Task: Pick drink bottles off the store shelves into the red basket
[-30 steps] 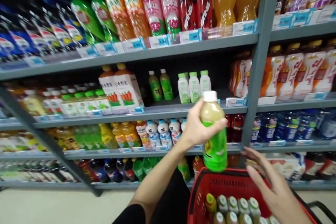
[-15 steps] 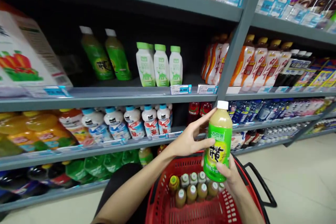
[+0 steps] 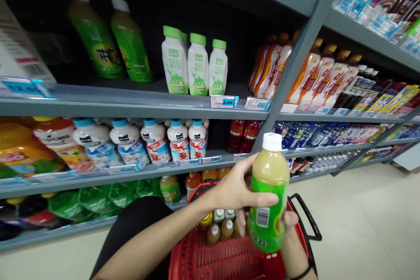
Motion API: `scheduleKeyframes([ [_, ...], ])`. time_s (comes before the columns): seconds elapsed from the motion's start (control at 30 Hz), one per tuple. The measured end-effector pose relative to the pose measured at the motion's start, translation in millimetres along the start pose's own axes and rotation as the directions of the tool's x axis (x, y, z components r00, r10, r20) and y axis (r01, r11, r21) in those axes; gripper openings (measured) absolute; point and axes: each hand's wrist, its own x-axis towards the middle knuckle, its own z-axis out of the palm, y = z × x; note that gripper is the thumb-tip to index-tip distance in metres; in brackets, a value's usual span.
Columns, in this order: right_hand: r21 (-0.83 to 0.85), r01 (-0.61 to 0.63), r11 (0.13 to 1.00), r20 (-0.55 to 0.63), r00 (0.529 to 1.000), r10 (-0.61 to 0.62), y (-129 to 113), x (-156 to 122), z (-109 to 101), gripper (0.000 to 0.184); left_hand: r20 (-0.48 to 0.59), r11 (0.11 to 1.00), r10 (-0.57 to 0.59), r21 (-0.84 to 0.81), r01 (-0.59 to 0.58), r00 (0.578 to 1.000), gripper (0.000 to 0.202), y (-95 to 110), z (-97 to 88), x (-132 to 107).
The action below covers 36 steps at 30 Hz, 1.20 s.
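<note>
A juice bottle [image 3: 269, 183] with a white cap and green label stands nearly upright between my hands, above the red basket [image 3: 193, 258]. Its barcode side faces me. My left hand [image 3: 238, 186] wraps the upper part from the left, thumb across the label. From behind and to the right, my right hand [image 3: 290, 223] grips the lower part; most of its palm is hidden by the bottle. Several bottles of similar colour [image 3: 213, 235] stand in the basket below, with a yellow-capped bottle [image 3: 206, 219] at their left.
Grey shelves [image 3: 138, 109] full of drinks run across the front. Two green-label bottles [image 3: 131, 46] and several white, green-capped bottles [image 3: 198, 65] stand on the middle shelf. The basket's black handle [image 3: 308, 216] sticks out to the right, over pale floor [image 3: 357, 218].
The bottle has been turned, so its front label has rotated away and the barcode shows. It has come slightly closer and lower. My view has shifted and tilted.
</note>
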Motion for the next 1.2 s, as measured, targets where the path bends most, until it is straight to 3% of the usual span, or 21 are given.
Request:
scheduleKeyframes([
  [0.1, 0.058, -0.076, 0.995, 0.087, 0.994, 0.071, 0.7, -3.2, -9.5, 0.090, -0.100, 0.980, 0.098, 0.184, -0.078, 0.990, 0.067, 8.7, -0.6, -1.6],
  [0.17, 0.058, -0.060, 0.997, 0.076, 0.996, 0.055, -3.4, -6.3, -11.3, 0.090, -0.107, 0.971, 0.136, 0.211, -0.111, 0.985, 0.065, 10.0, -1.6, -1.6],
  [0.3, 0.007, -0.031, 0.999, -0.034, 0.999, 0.031, -8.3, -17.7, -3.1, 0.088, -0.086, 0.986, 0.121, 0.129, -0.109, 0.989, 0.064, 7.5, -3.8, -0.4],
  [0.43, -0.068, -0.081, 0.994, -0.173, 0.983, 0.068, -2.9, -32.4, 5.7, 0.068, -0.076, 0.999, 0.026, -0.022, -0.028, 0.997, 0.065, 6.9, -7.3, 0.3],
  [0.57, -0.110, -0.124, 0.986, -0.230, 0.968, 0.096, -2.0, -40.7, 9.0, 0.065, -0.036, 0.993, -0.017, -0.115, 0.012, 0.999, 0.066, 7.4, -9.7, 0.6],
  [0.9, -0.039, -0.169, 0.985, -0.241, 0.958, 0.155, -15.9, -43.1, 18.7, 0.062, -0.042, 0.988, -0.033, -0.149, 0.027, 0.999, 0.066, 6.3, -8.3, 0.0],
  [1.07, -0.055, -0.167, 0.984, -0.260, 0.954, 0.148, -9.5, -45.1, 15.2, 0.073, -0.032, 0.989, -0.036, -0.146, 0.031, 0.999, 0.067, 7.0, -6.9, -0.6],
  [1.2, -0.125, -0.094, 0.988, -0.146, 0.986, 0.076, -12.4, -34.3, 15.9, 0.076, -0.079, 0.999, 0.013, -0.044, -0.017, 0.997, 0.066, 6.3, -11.1, 1.6],
])
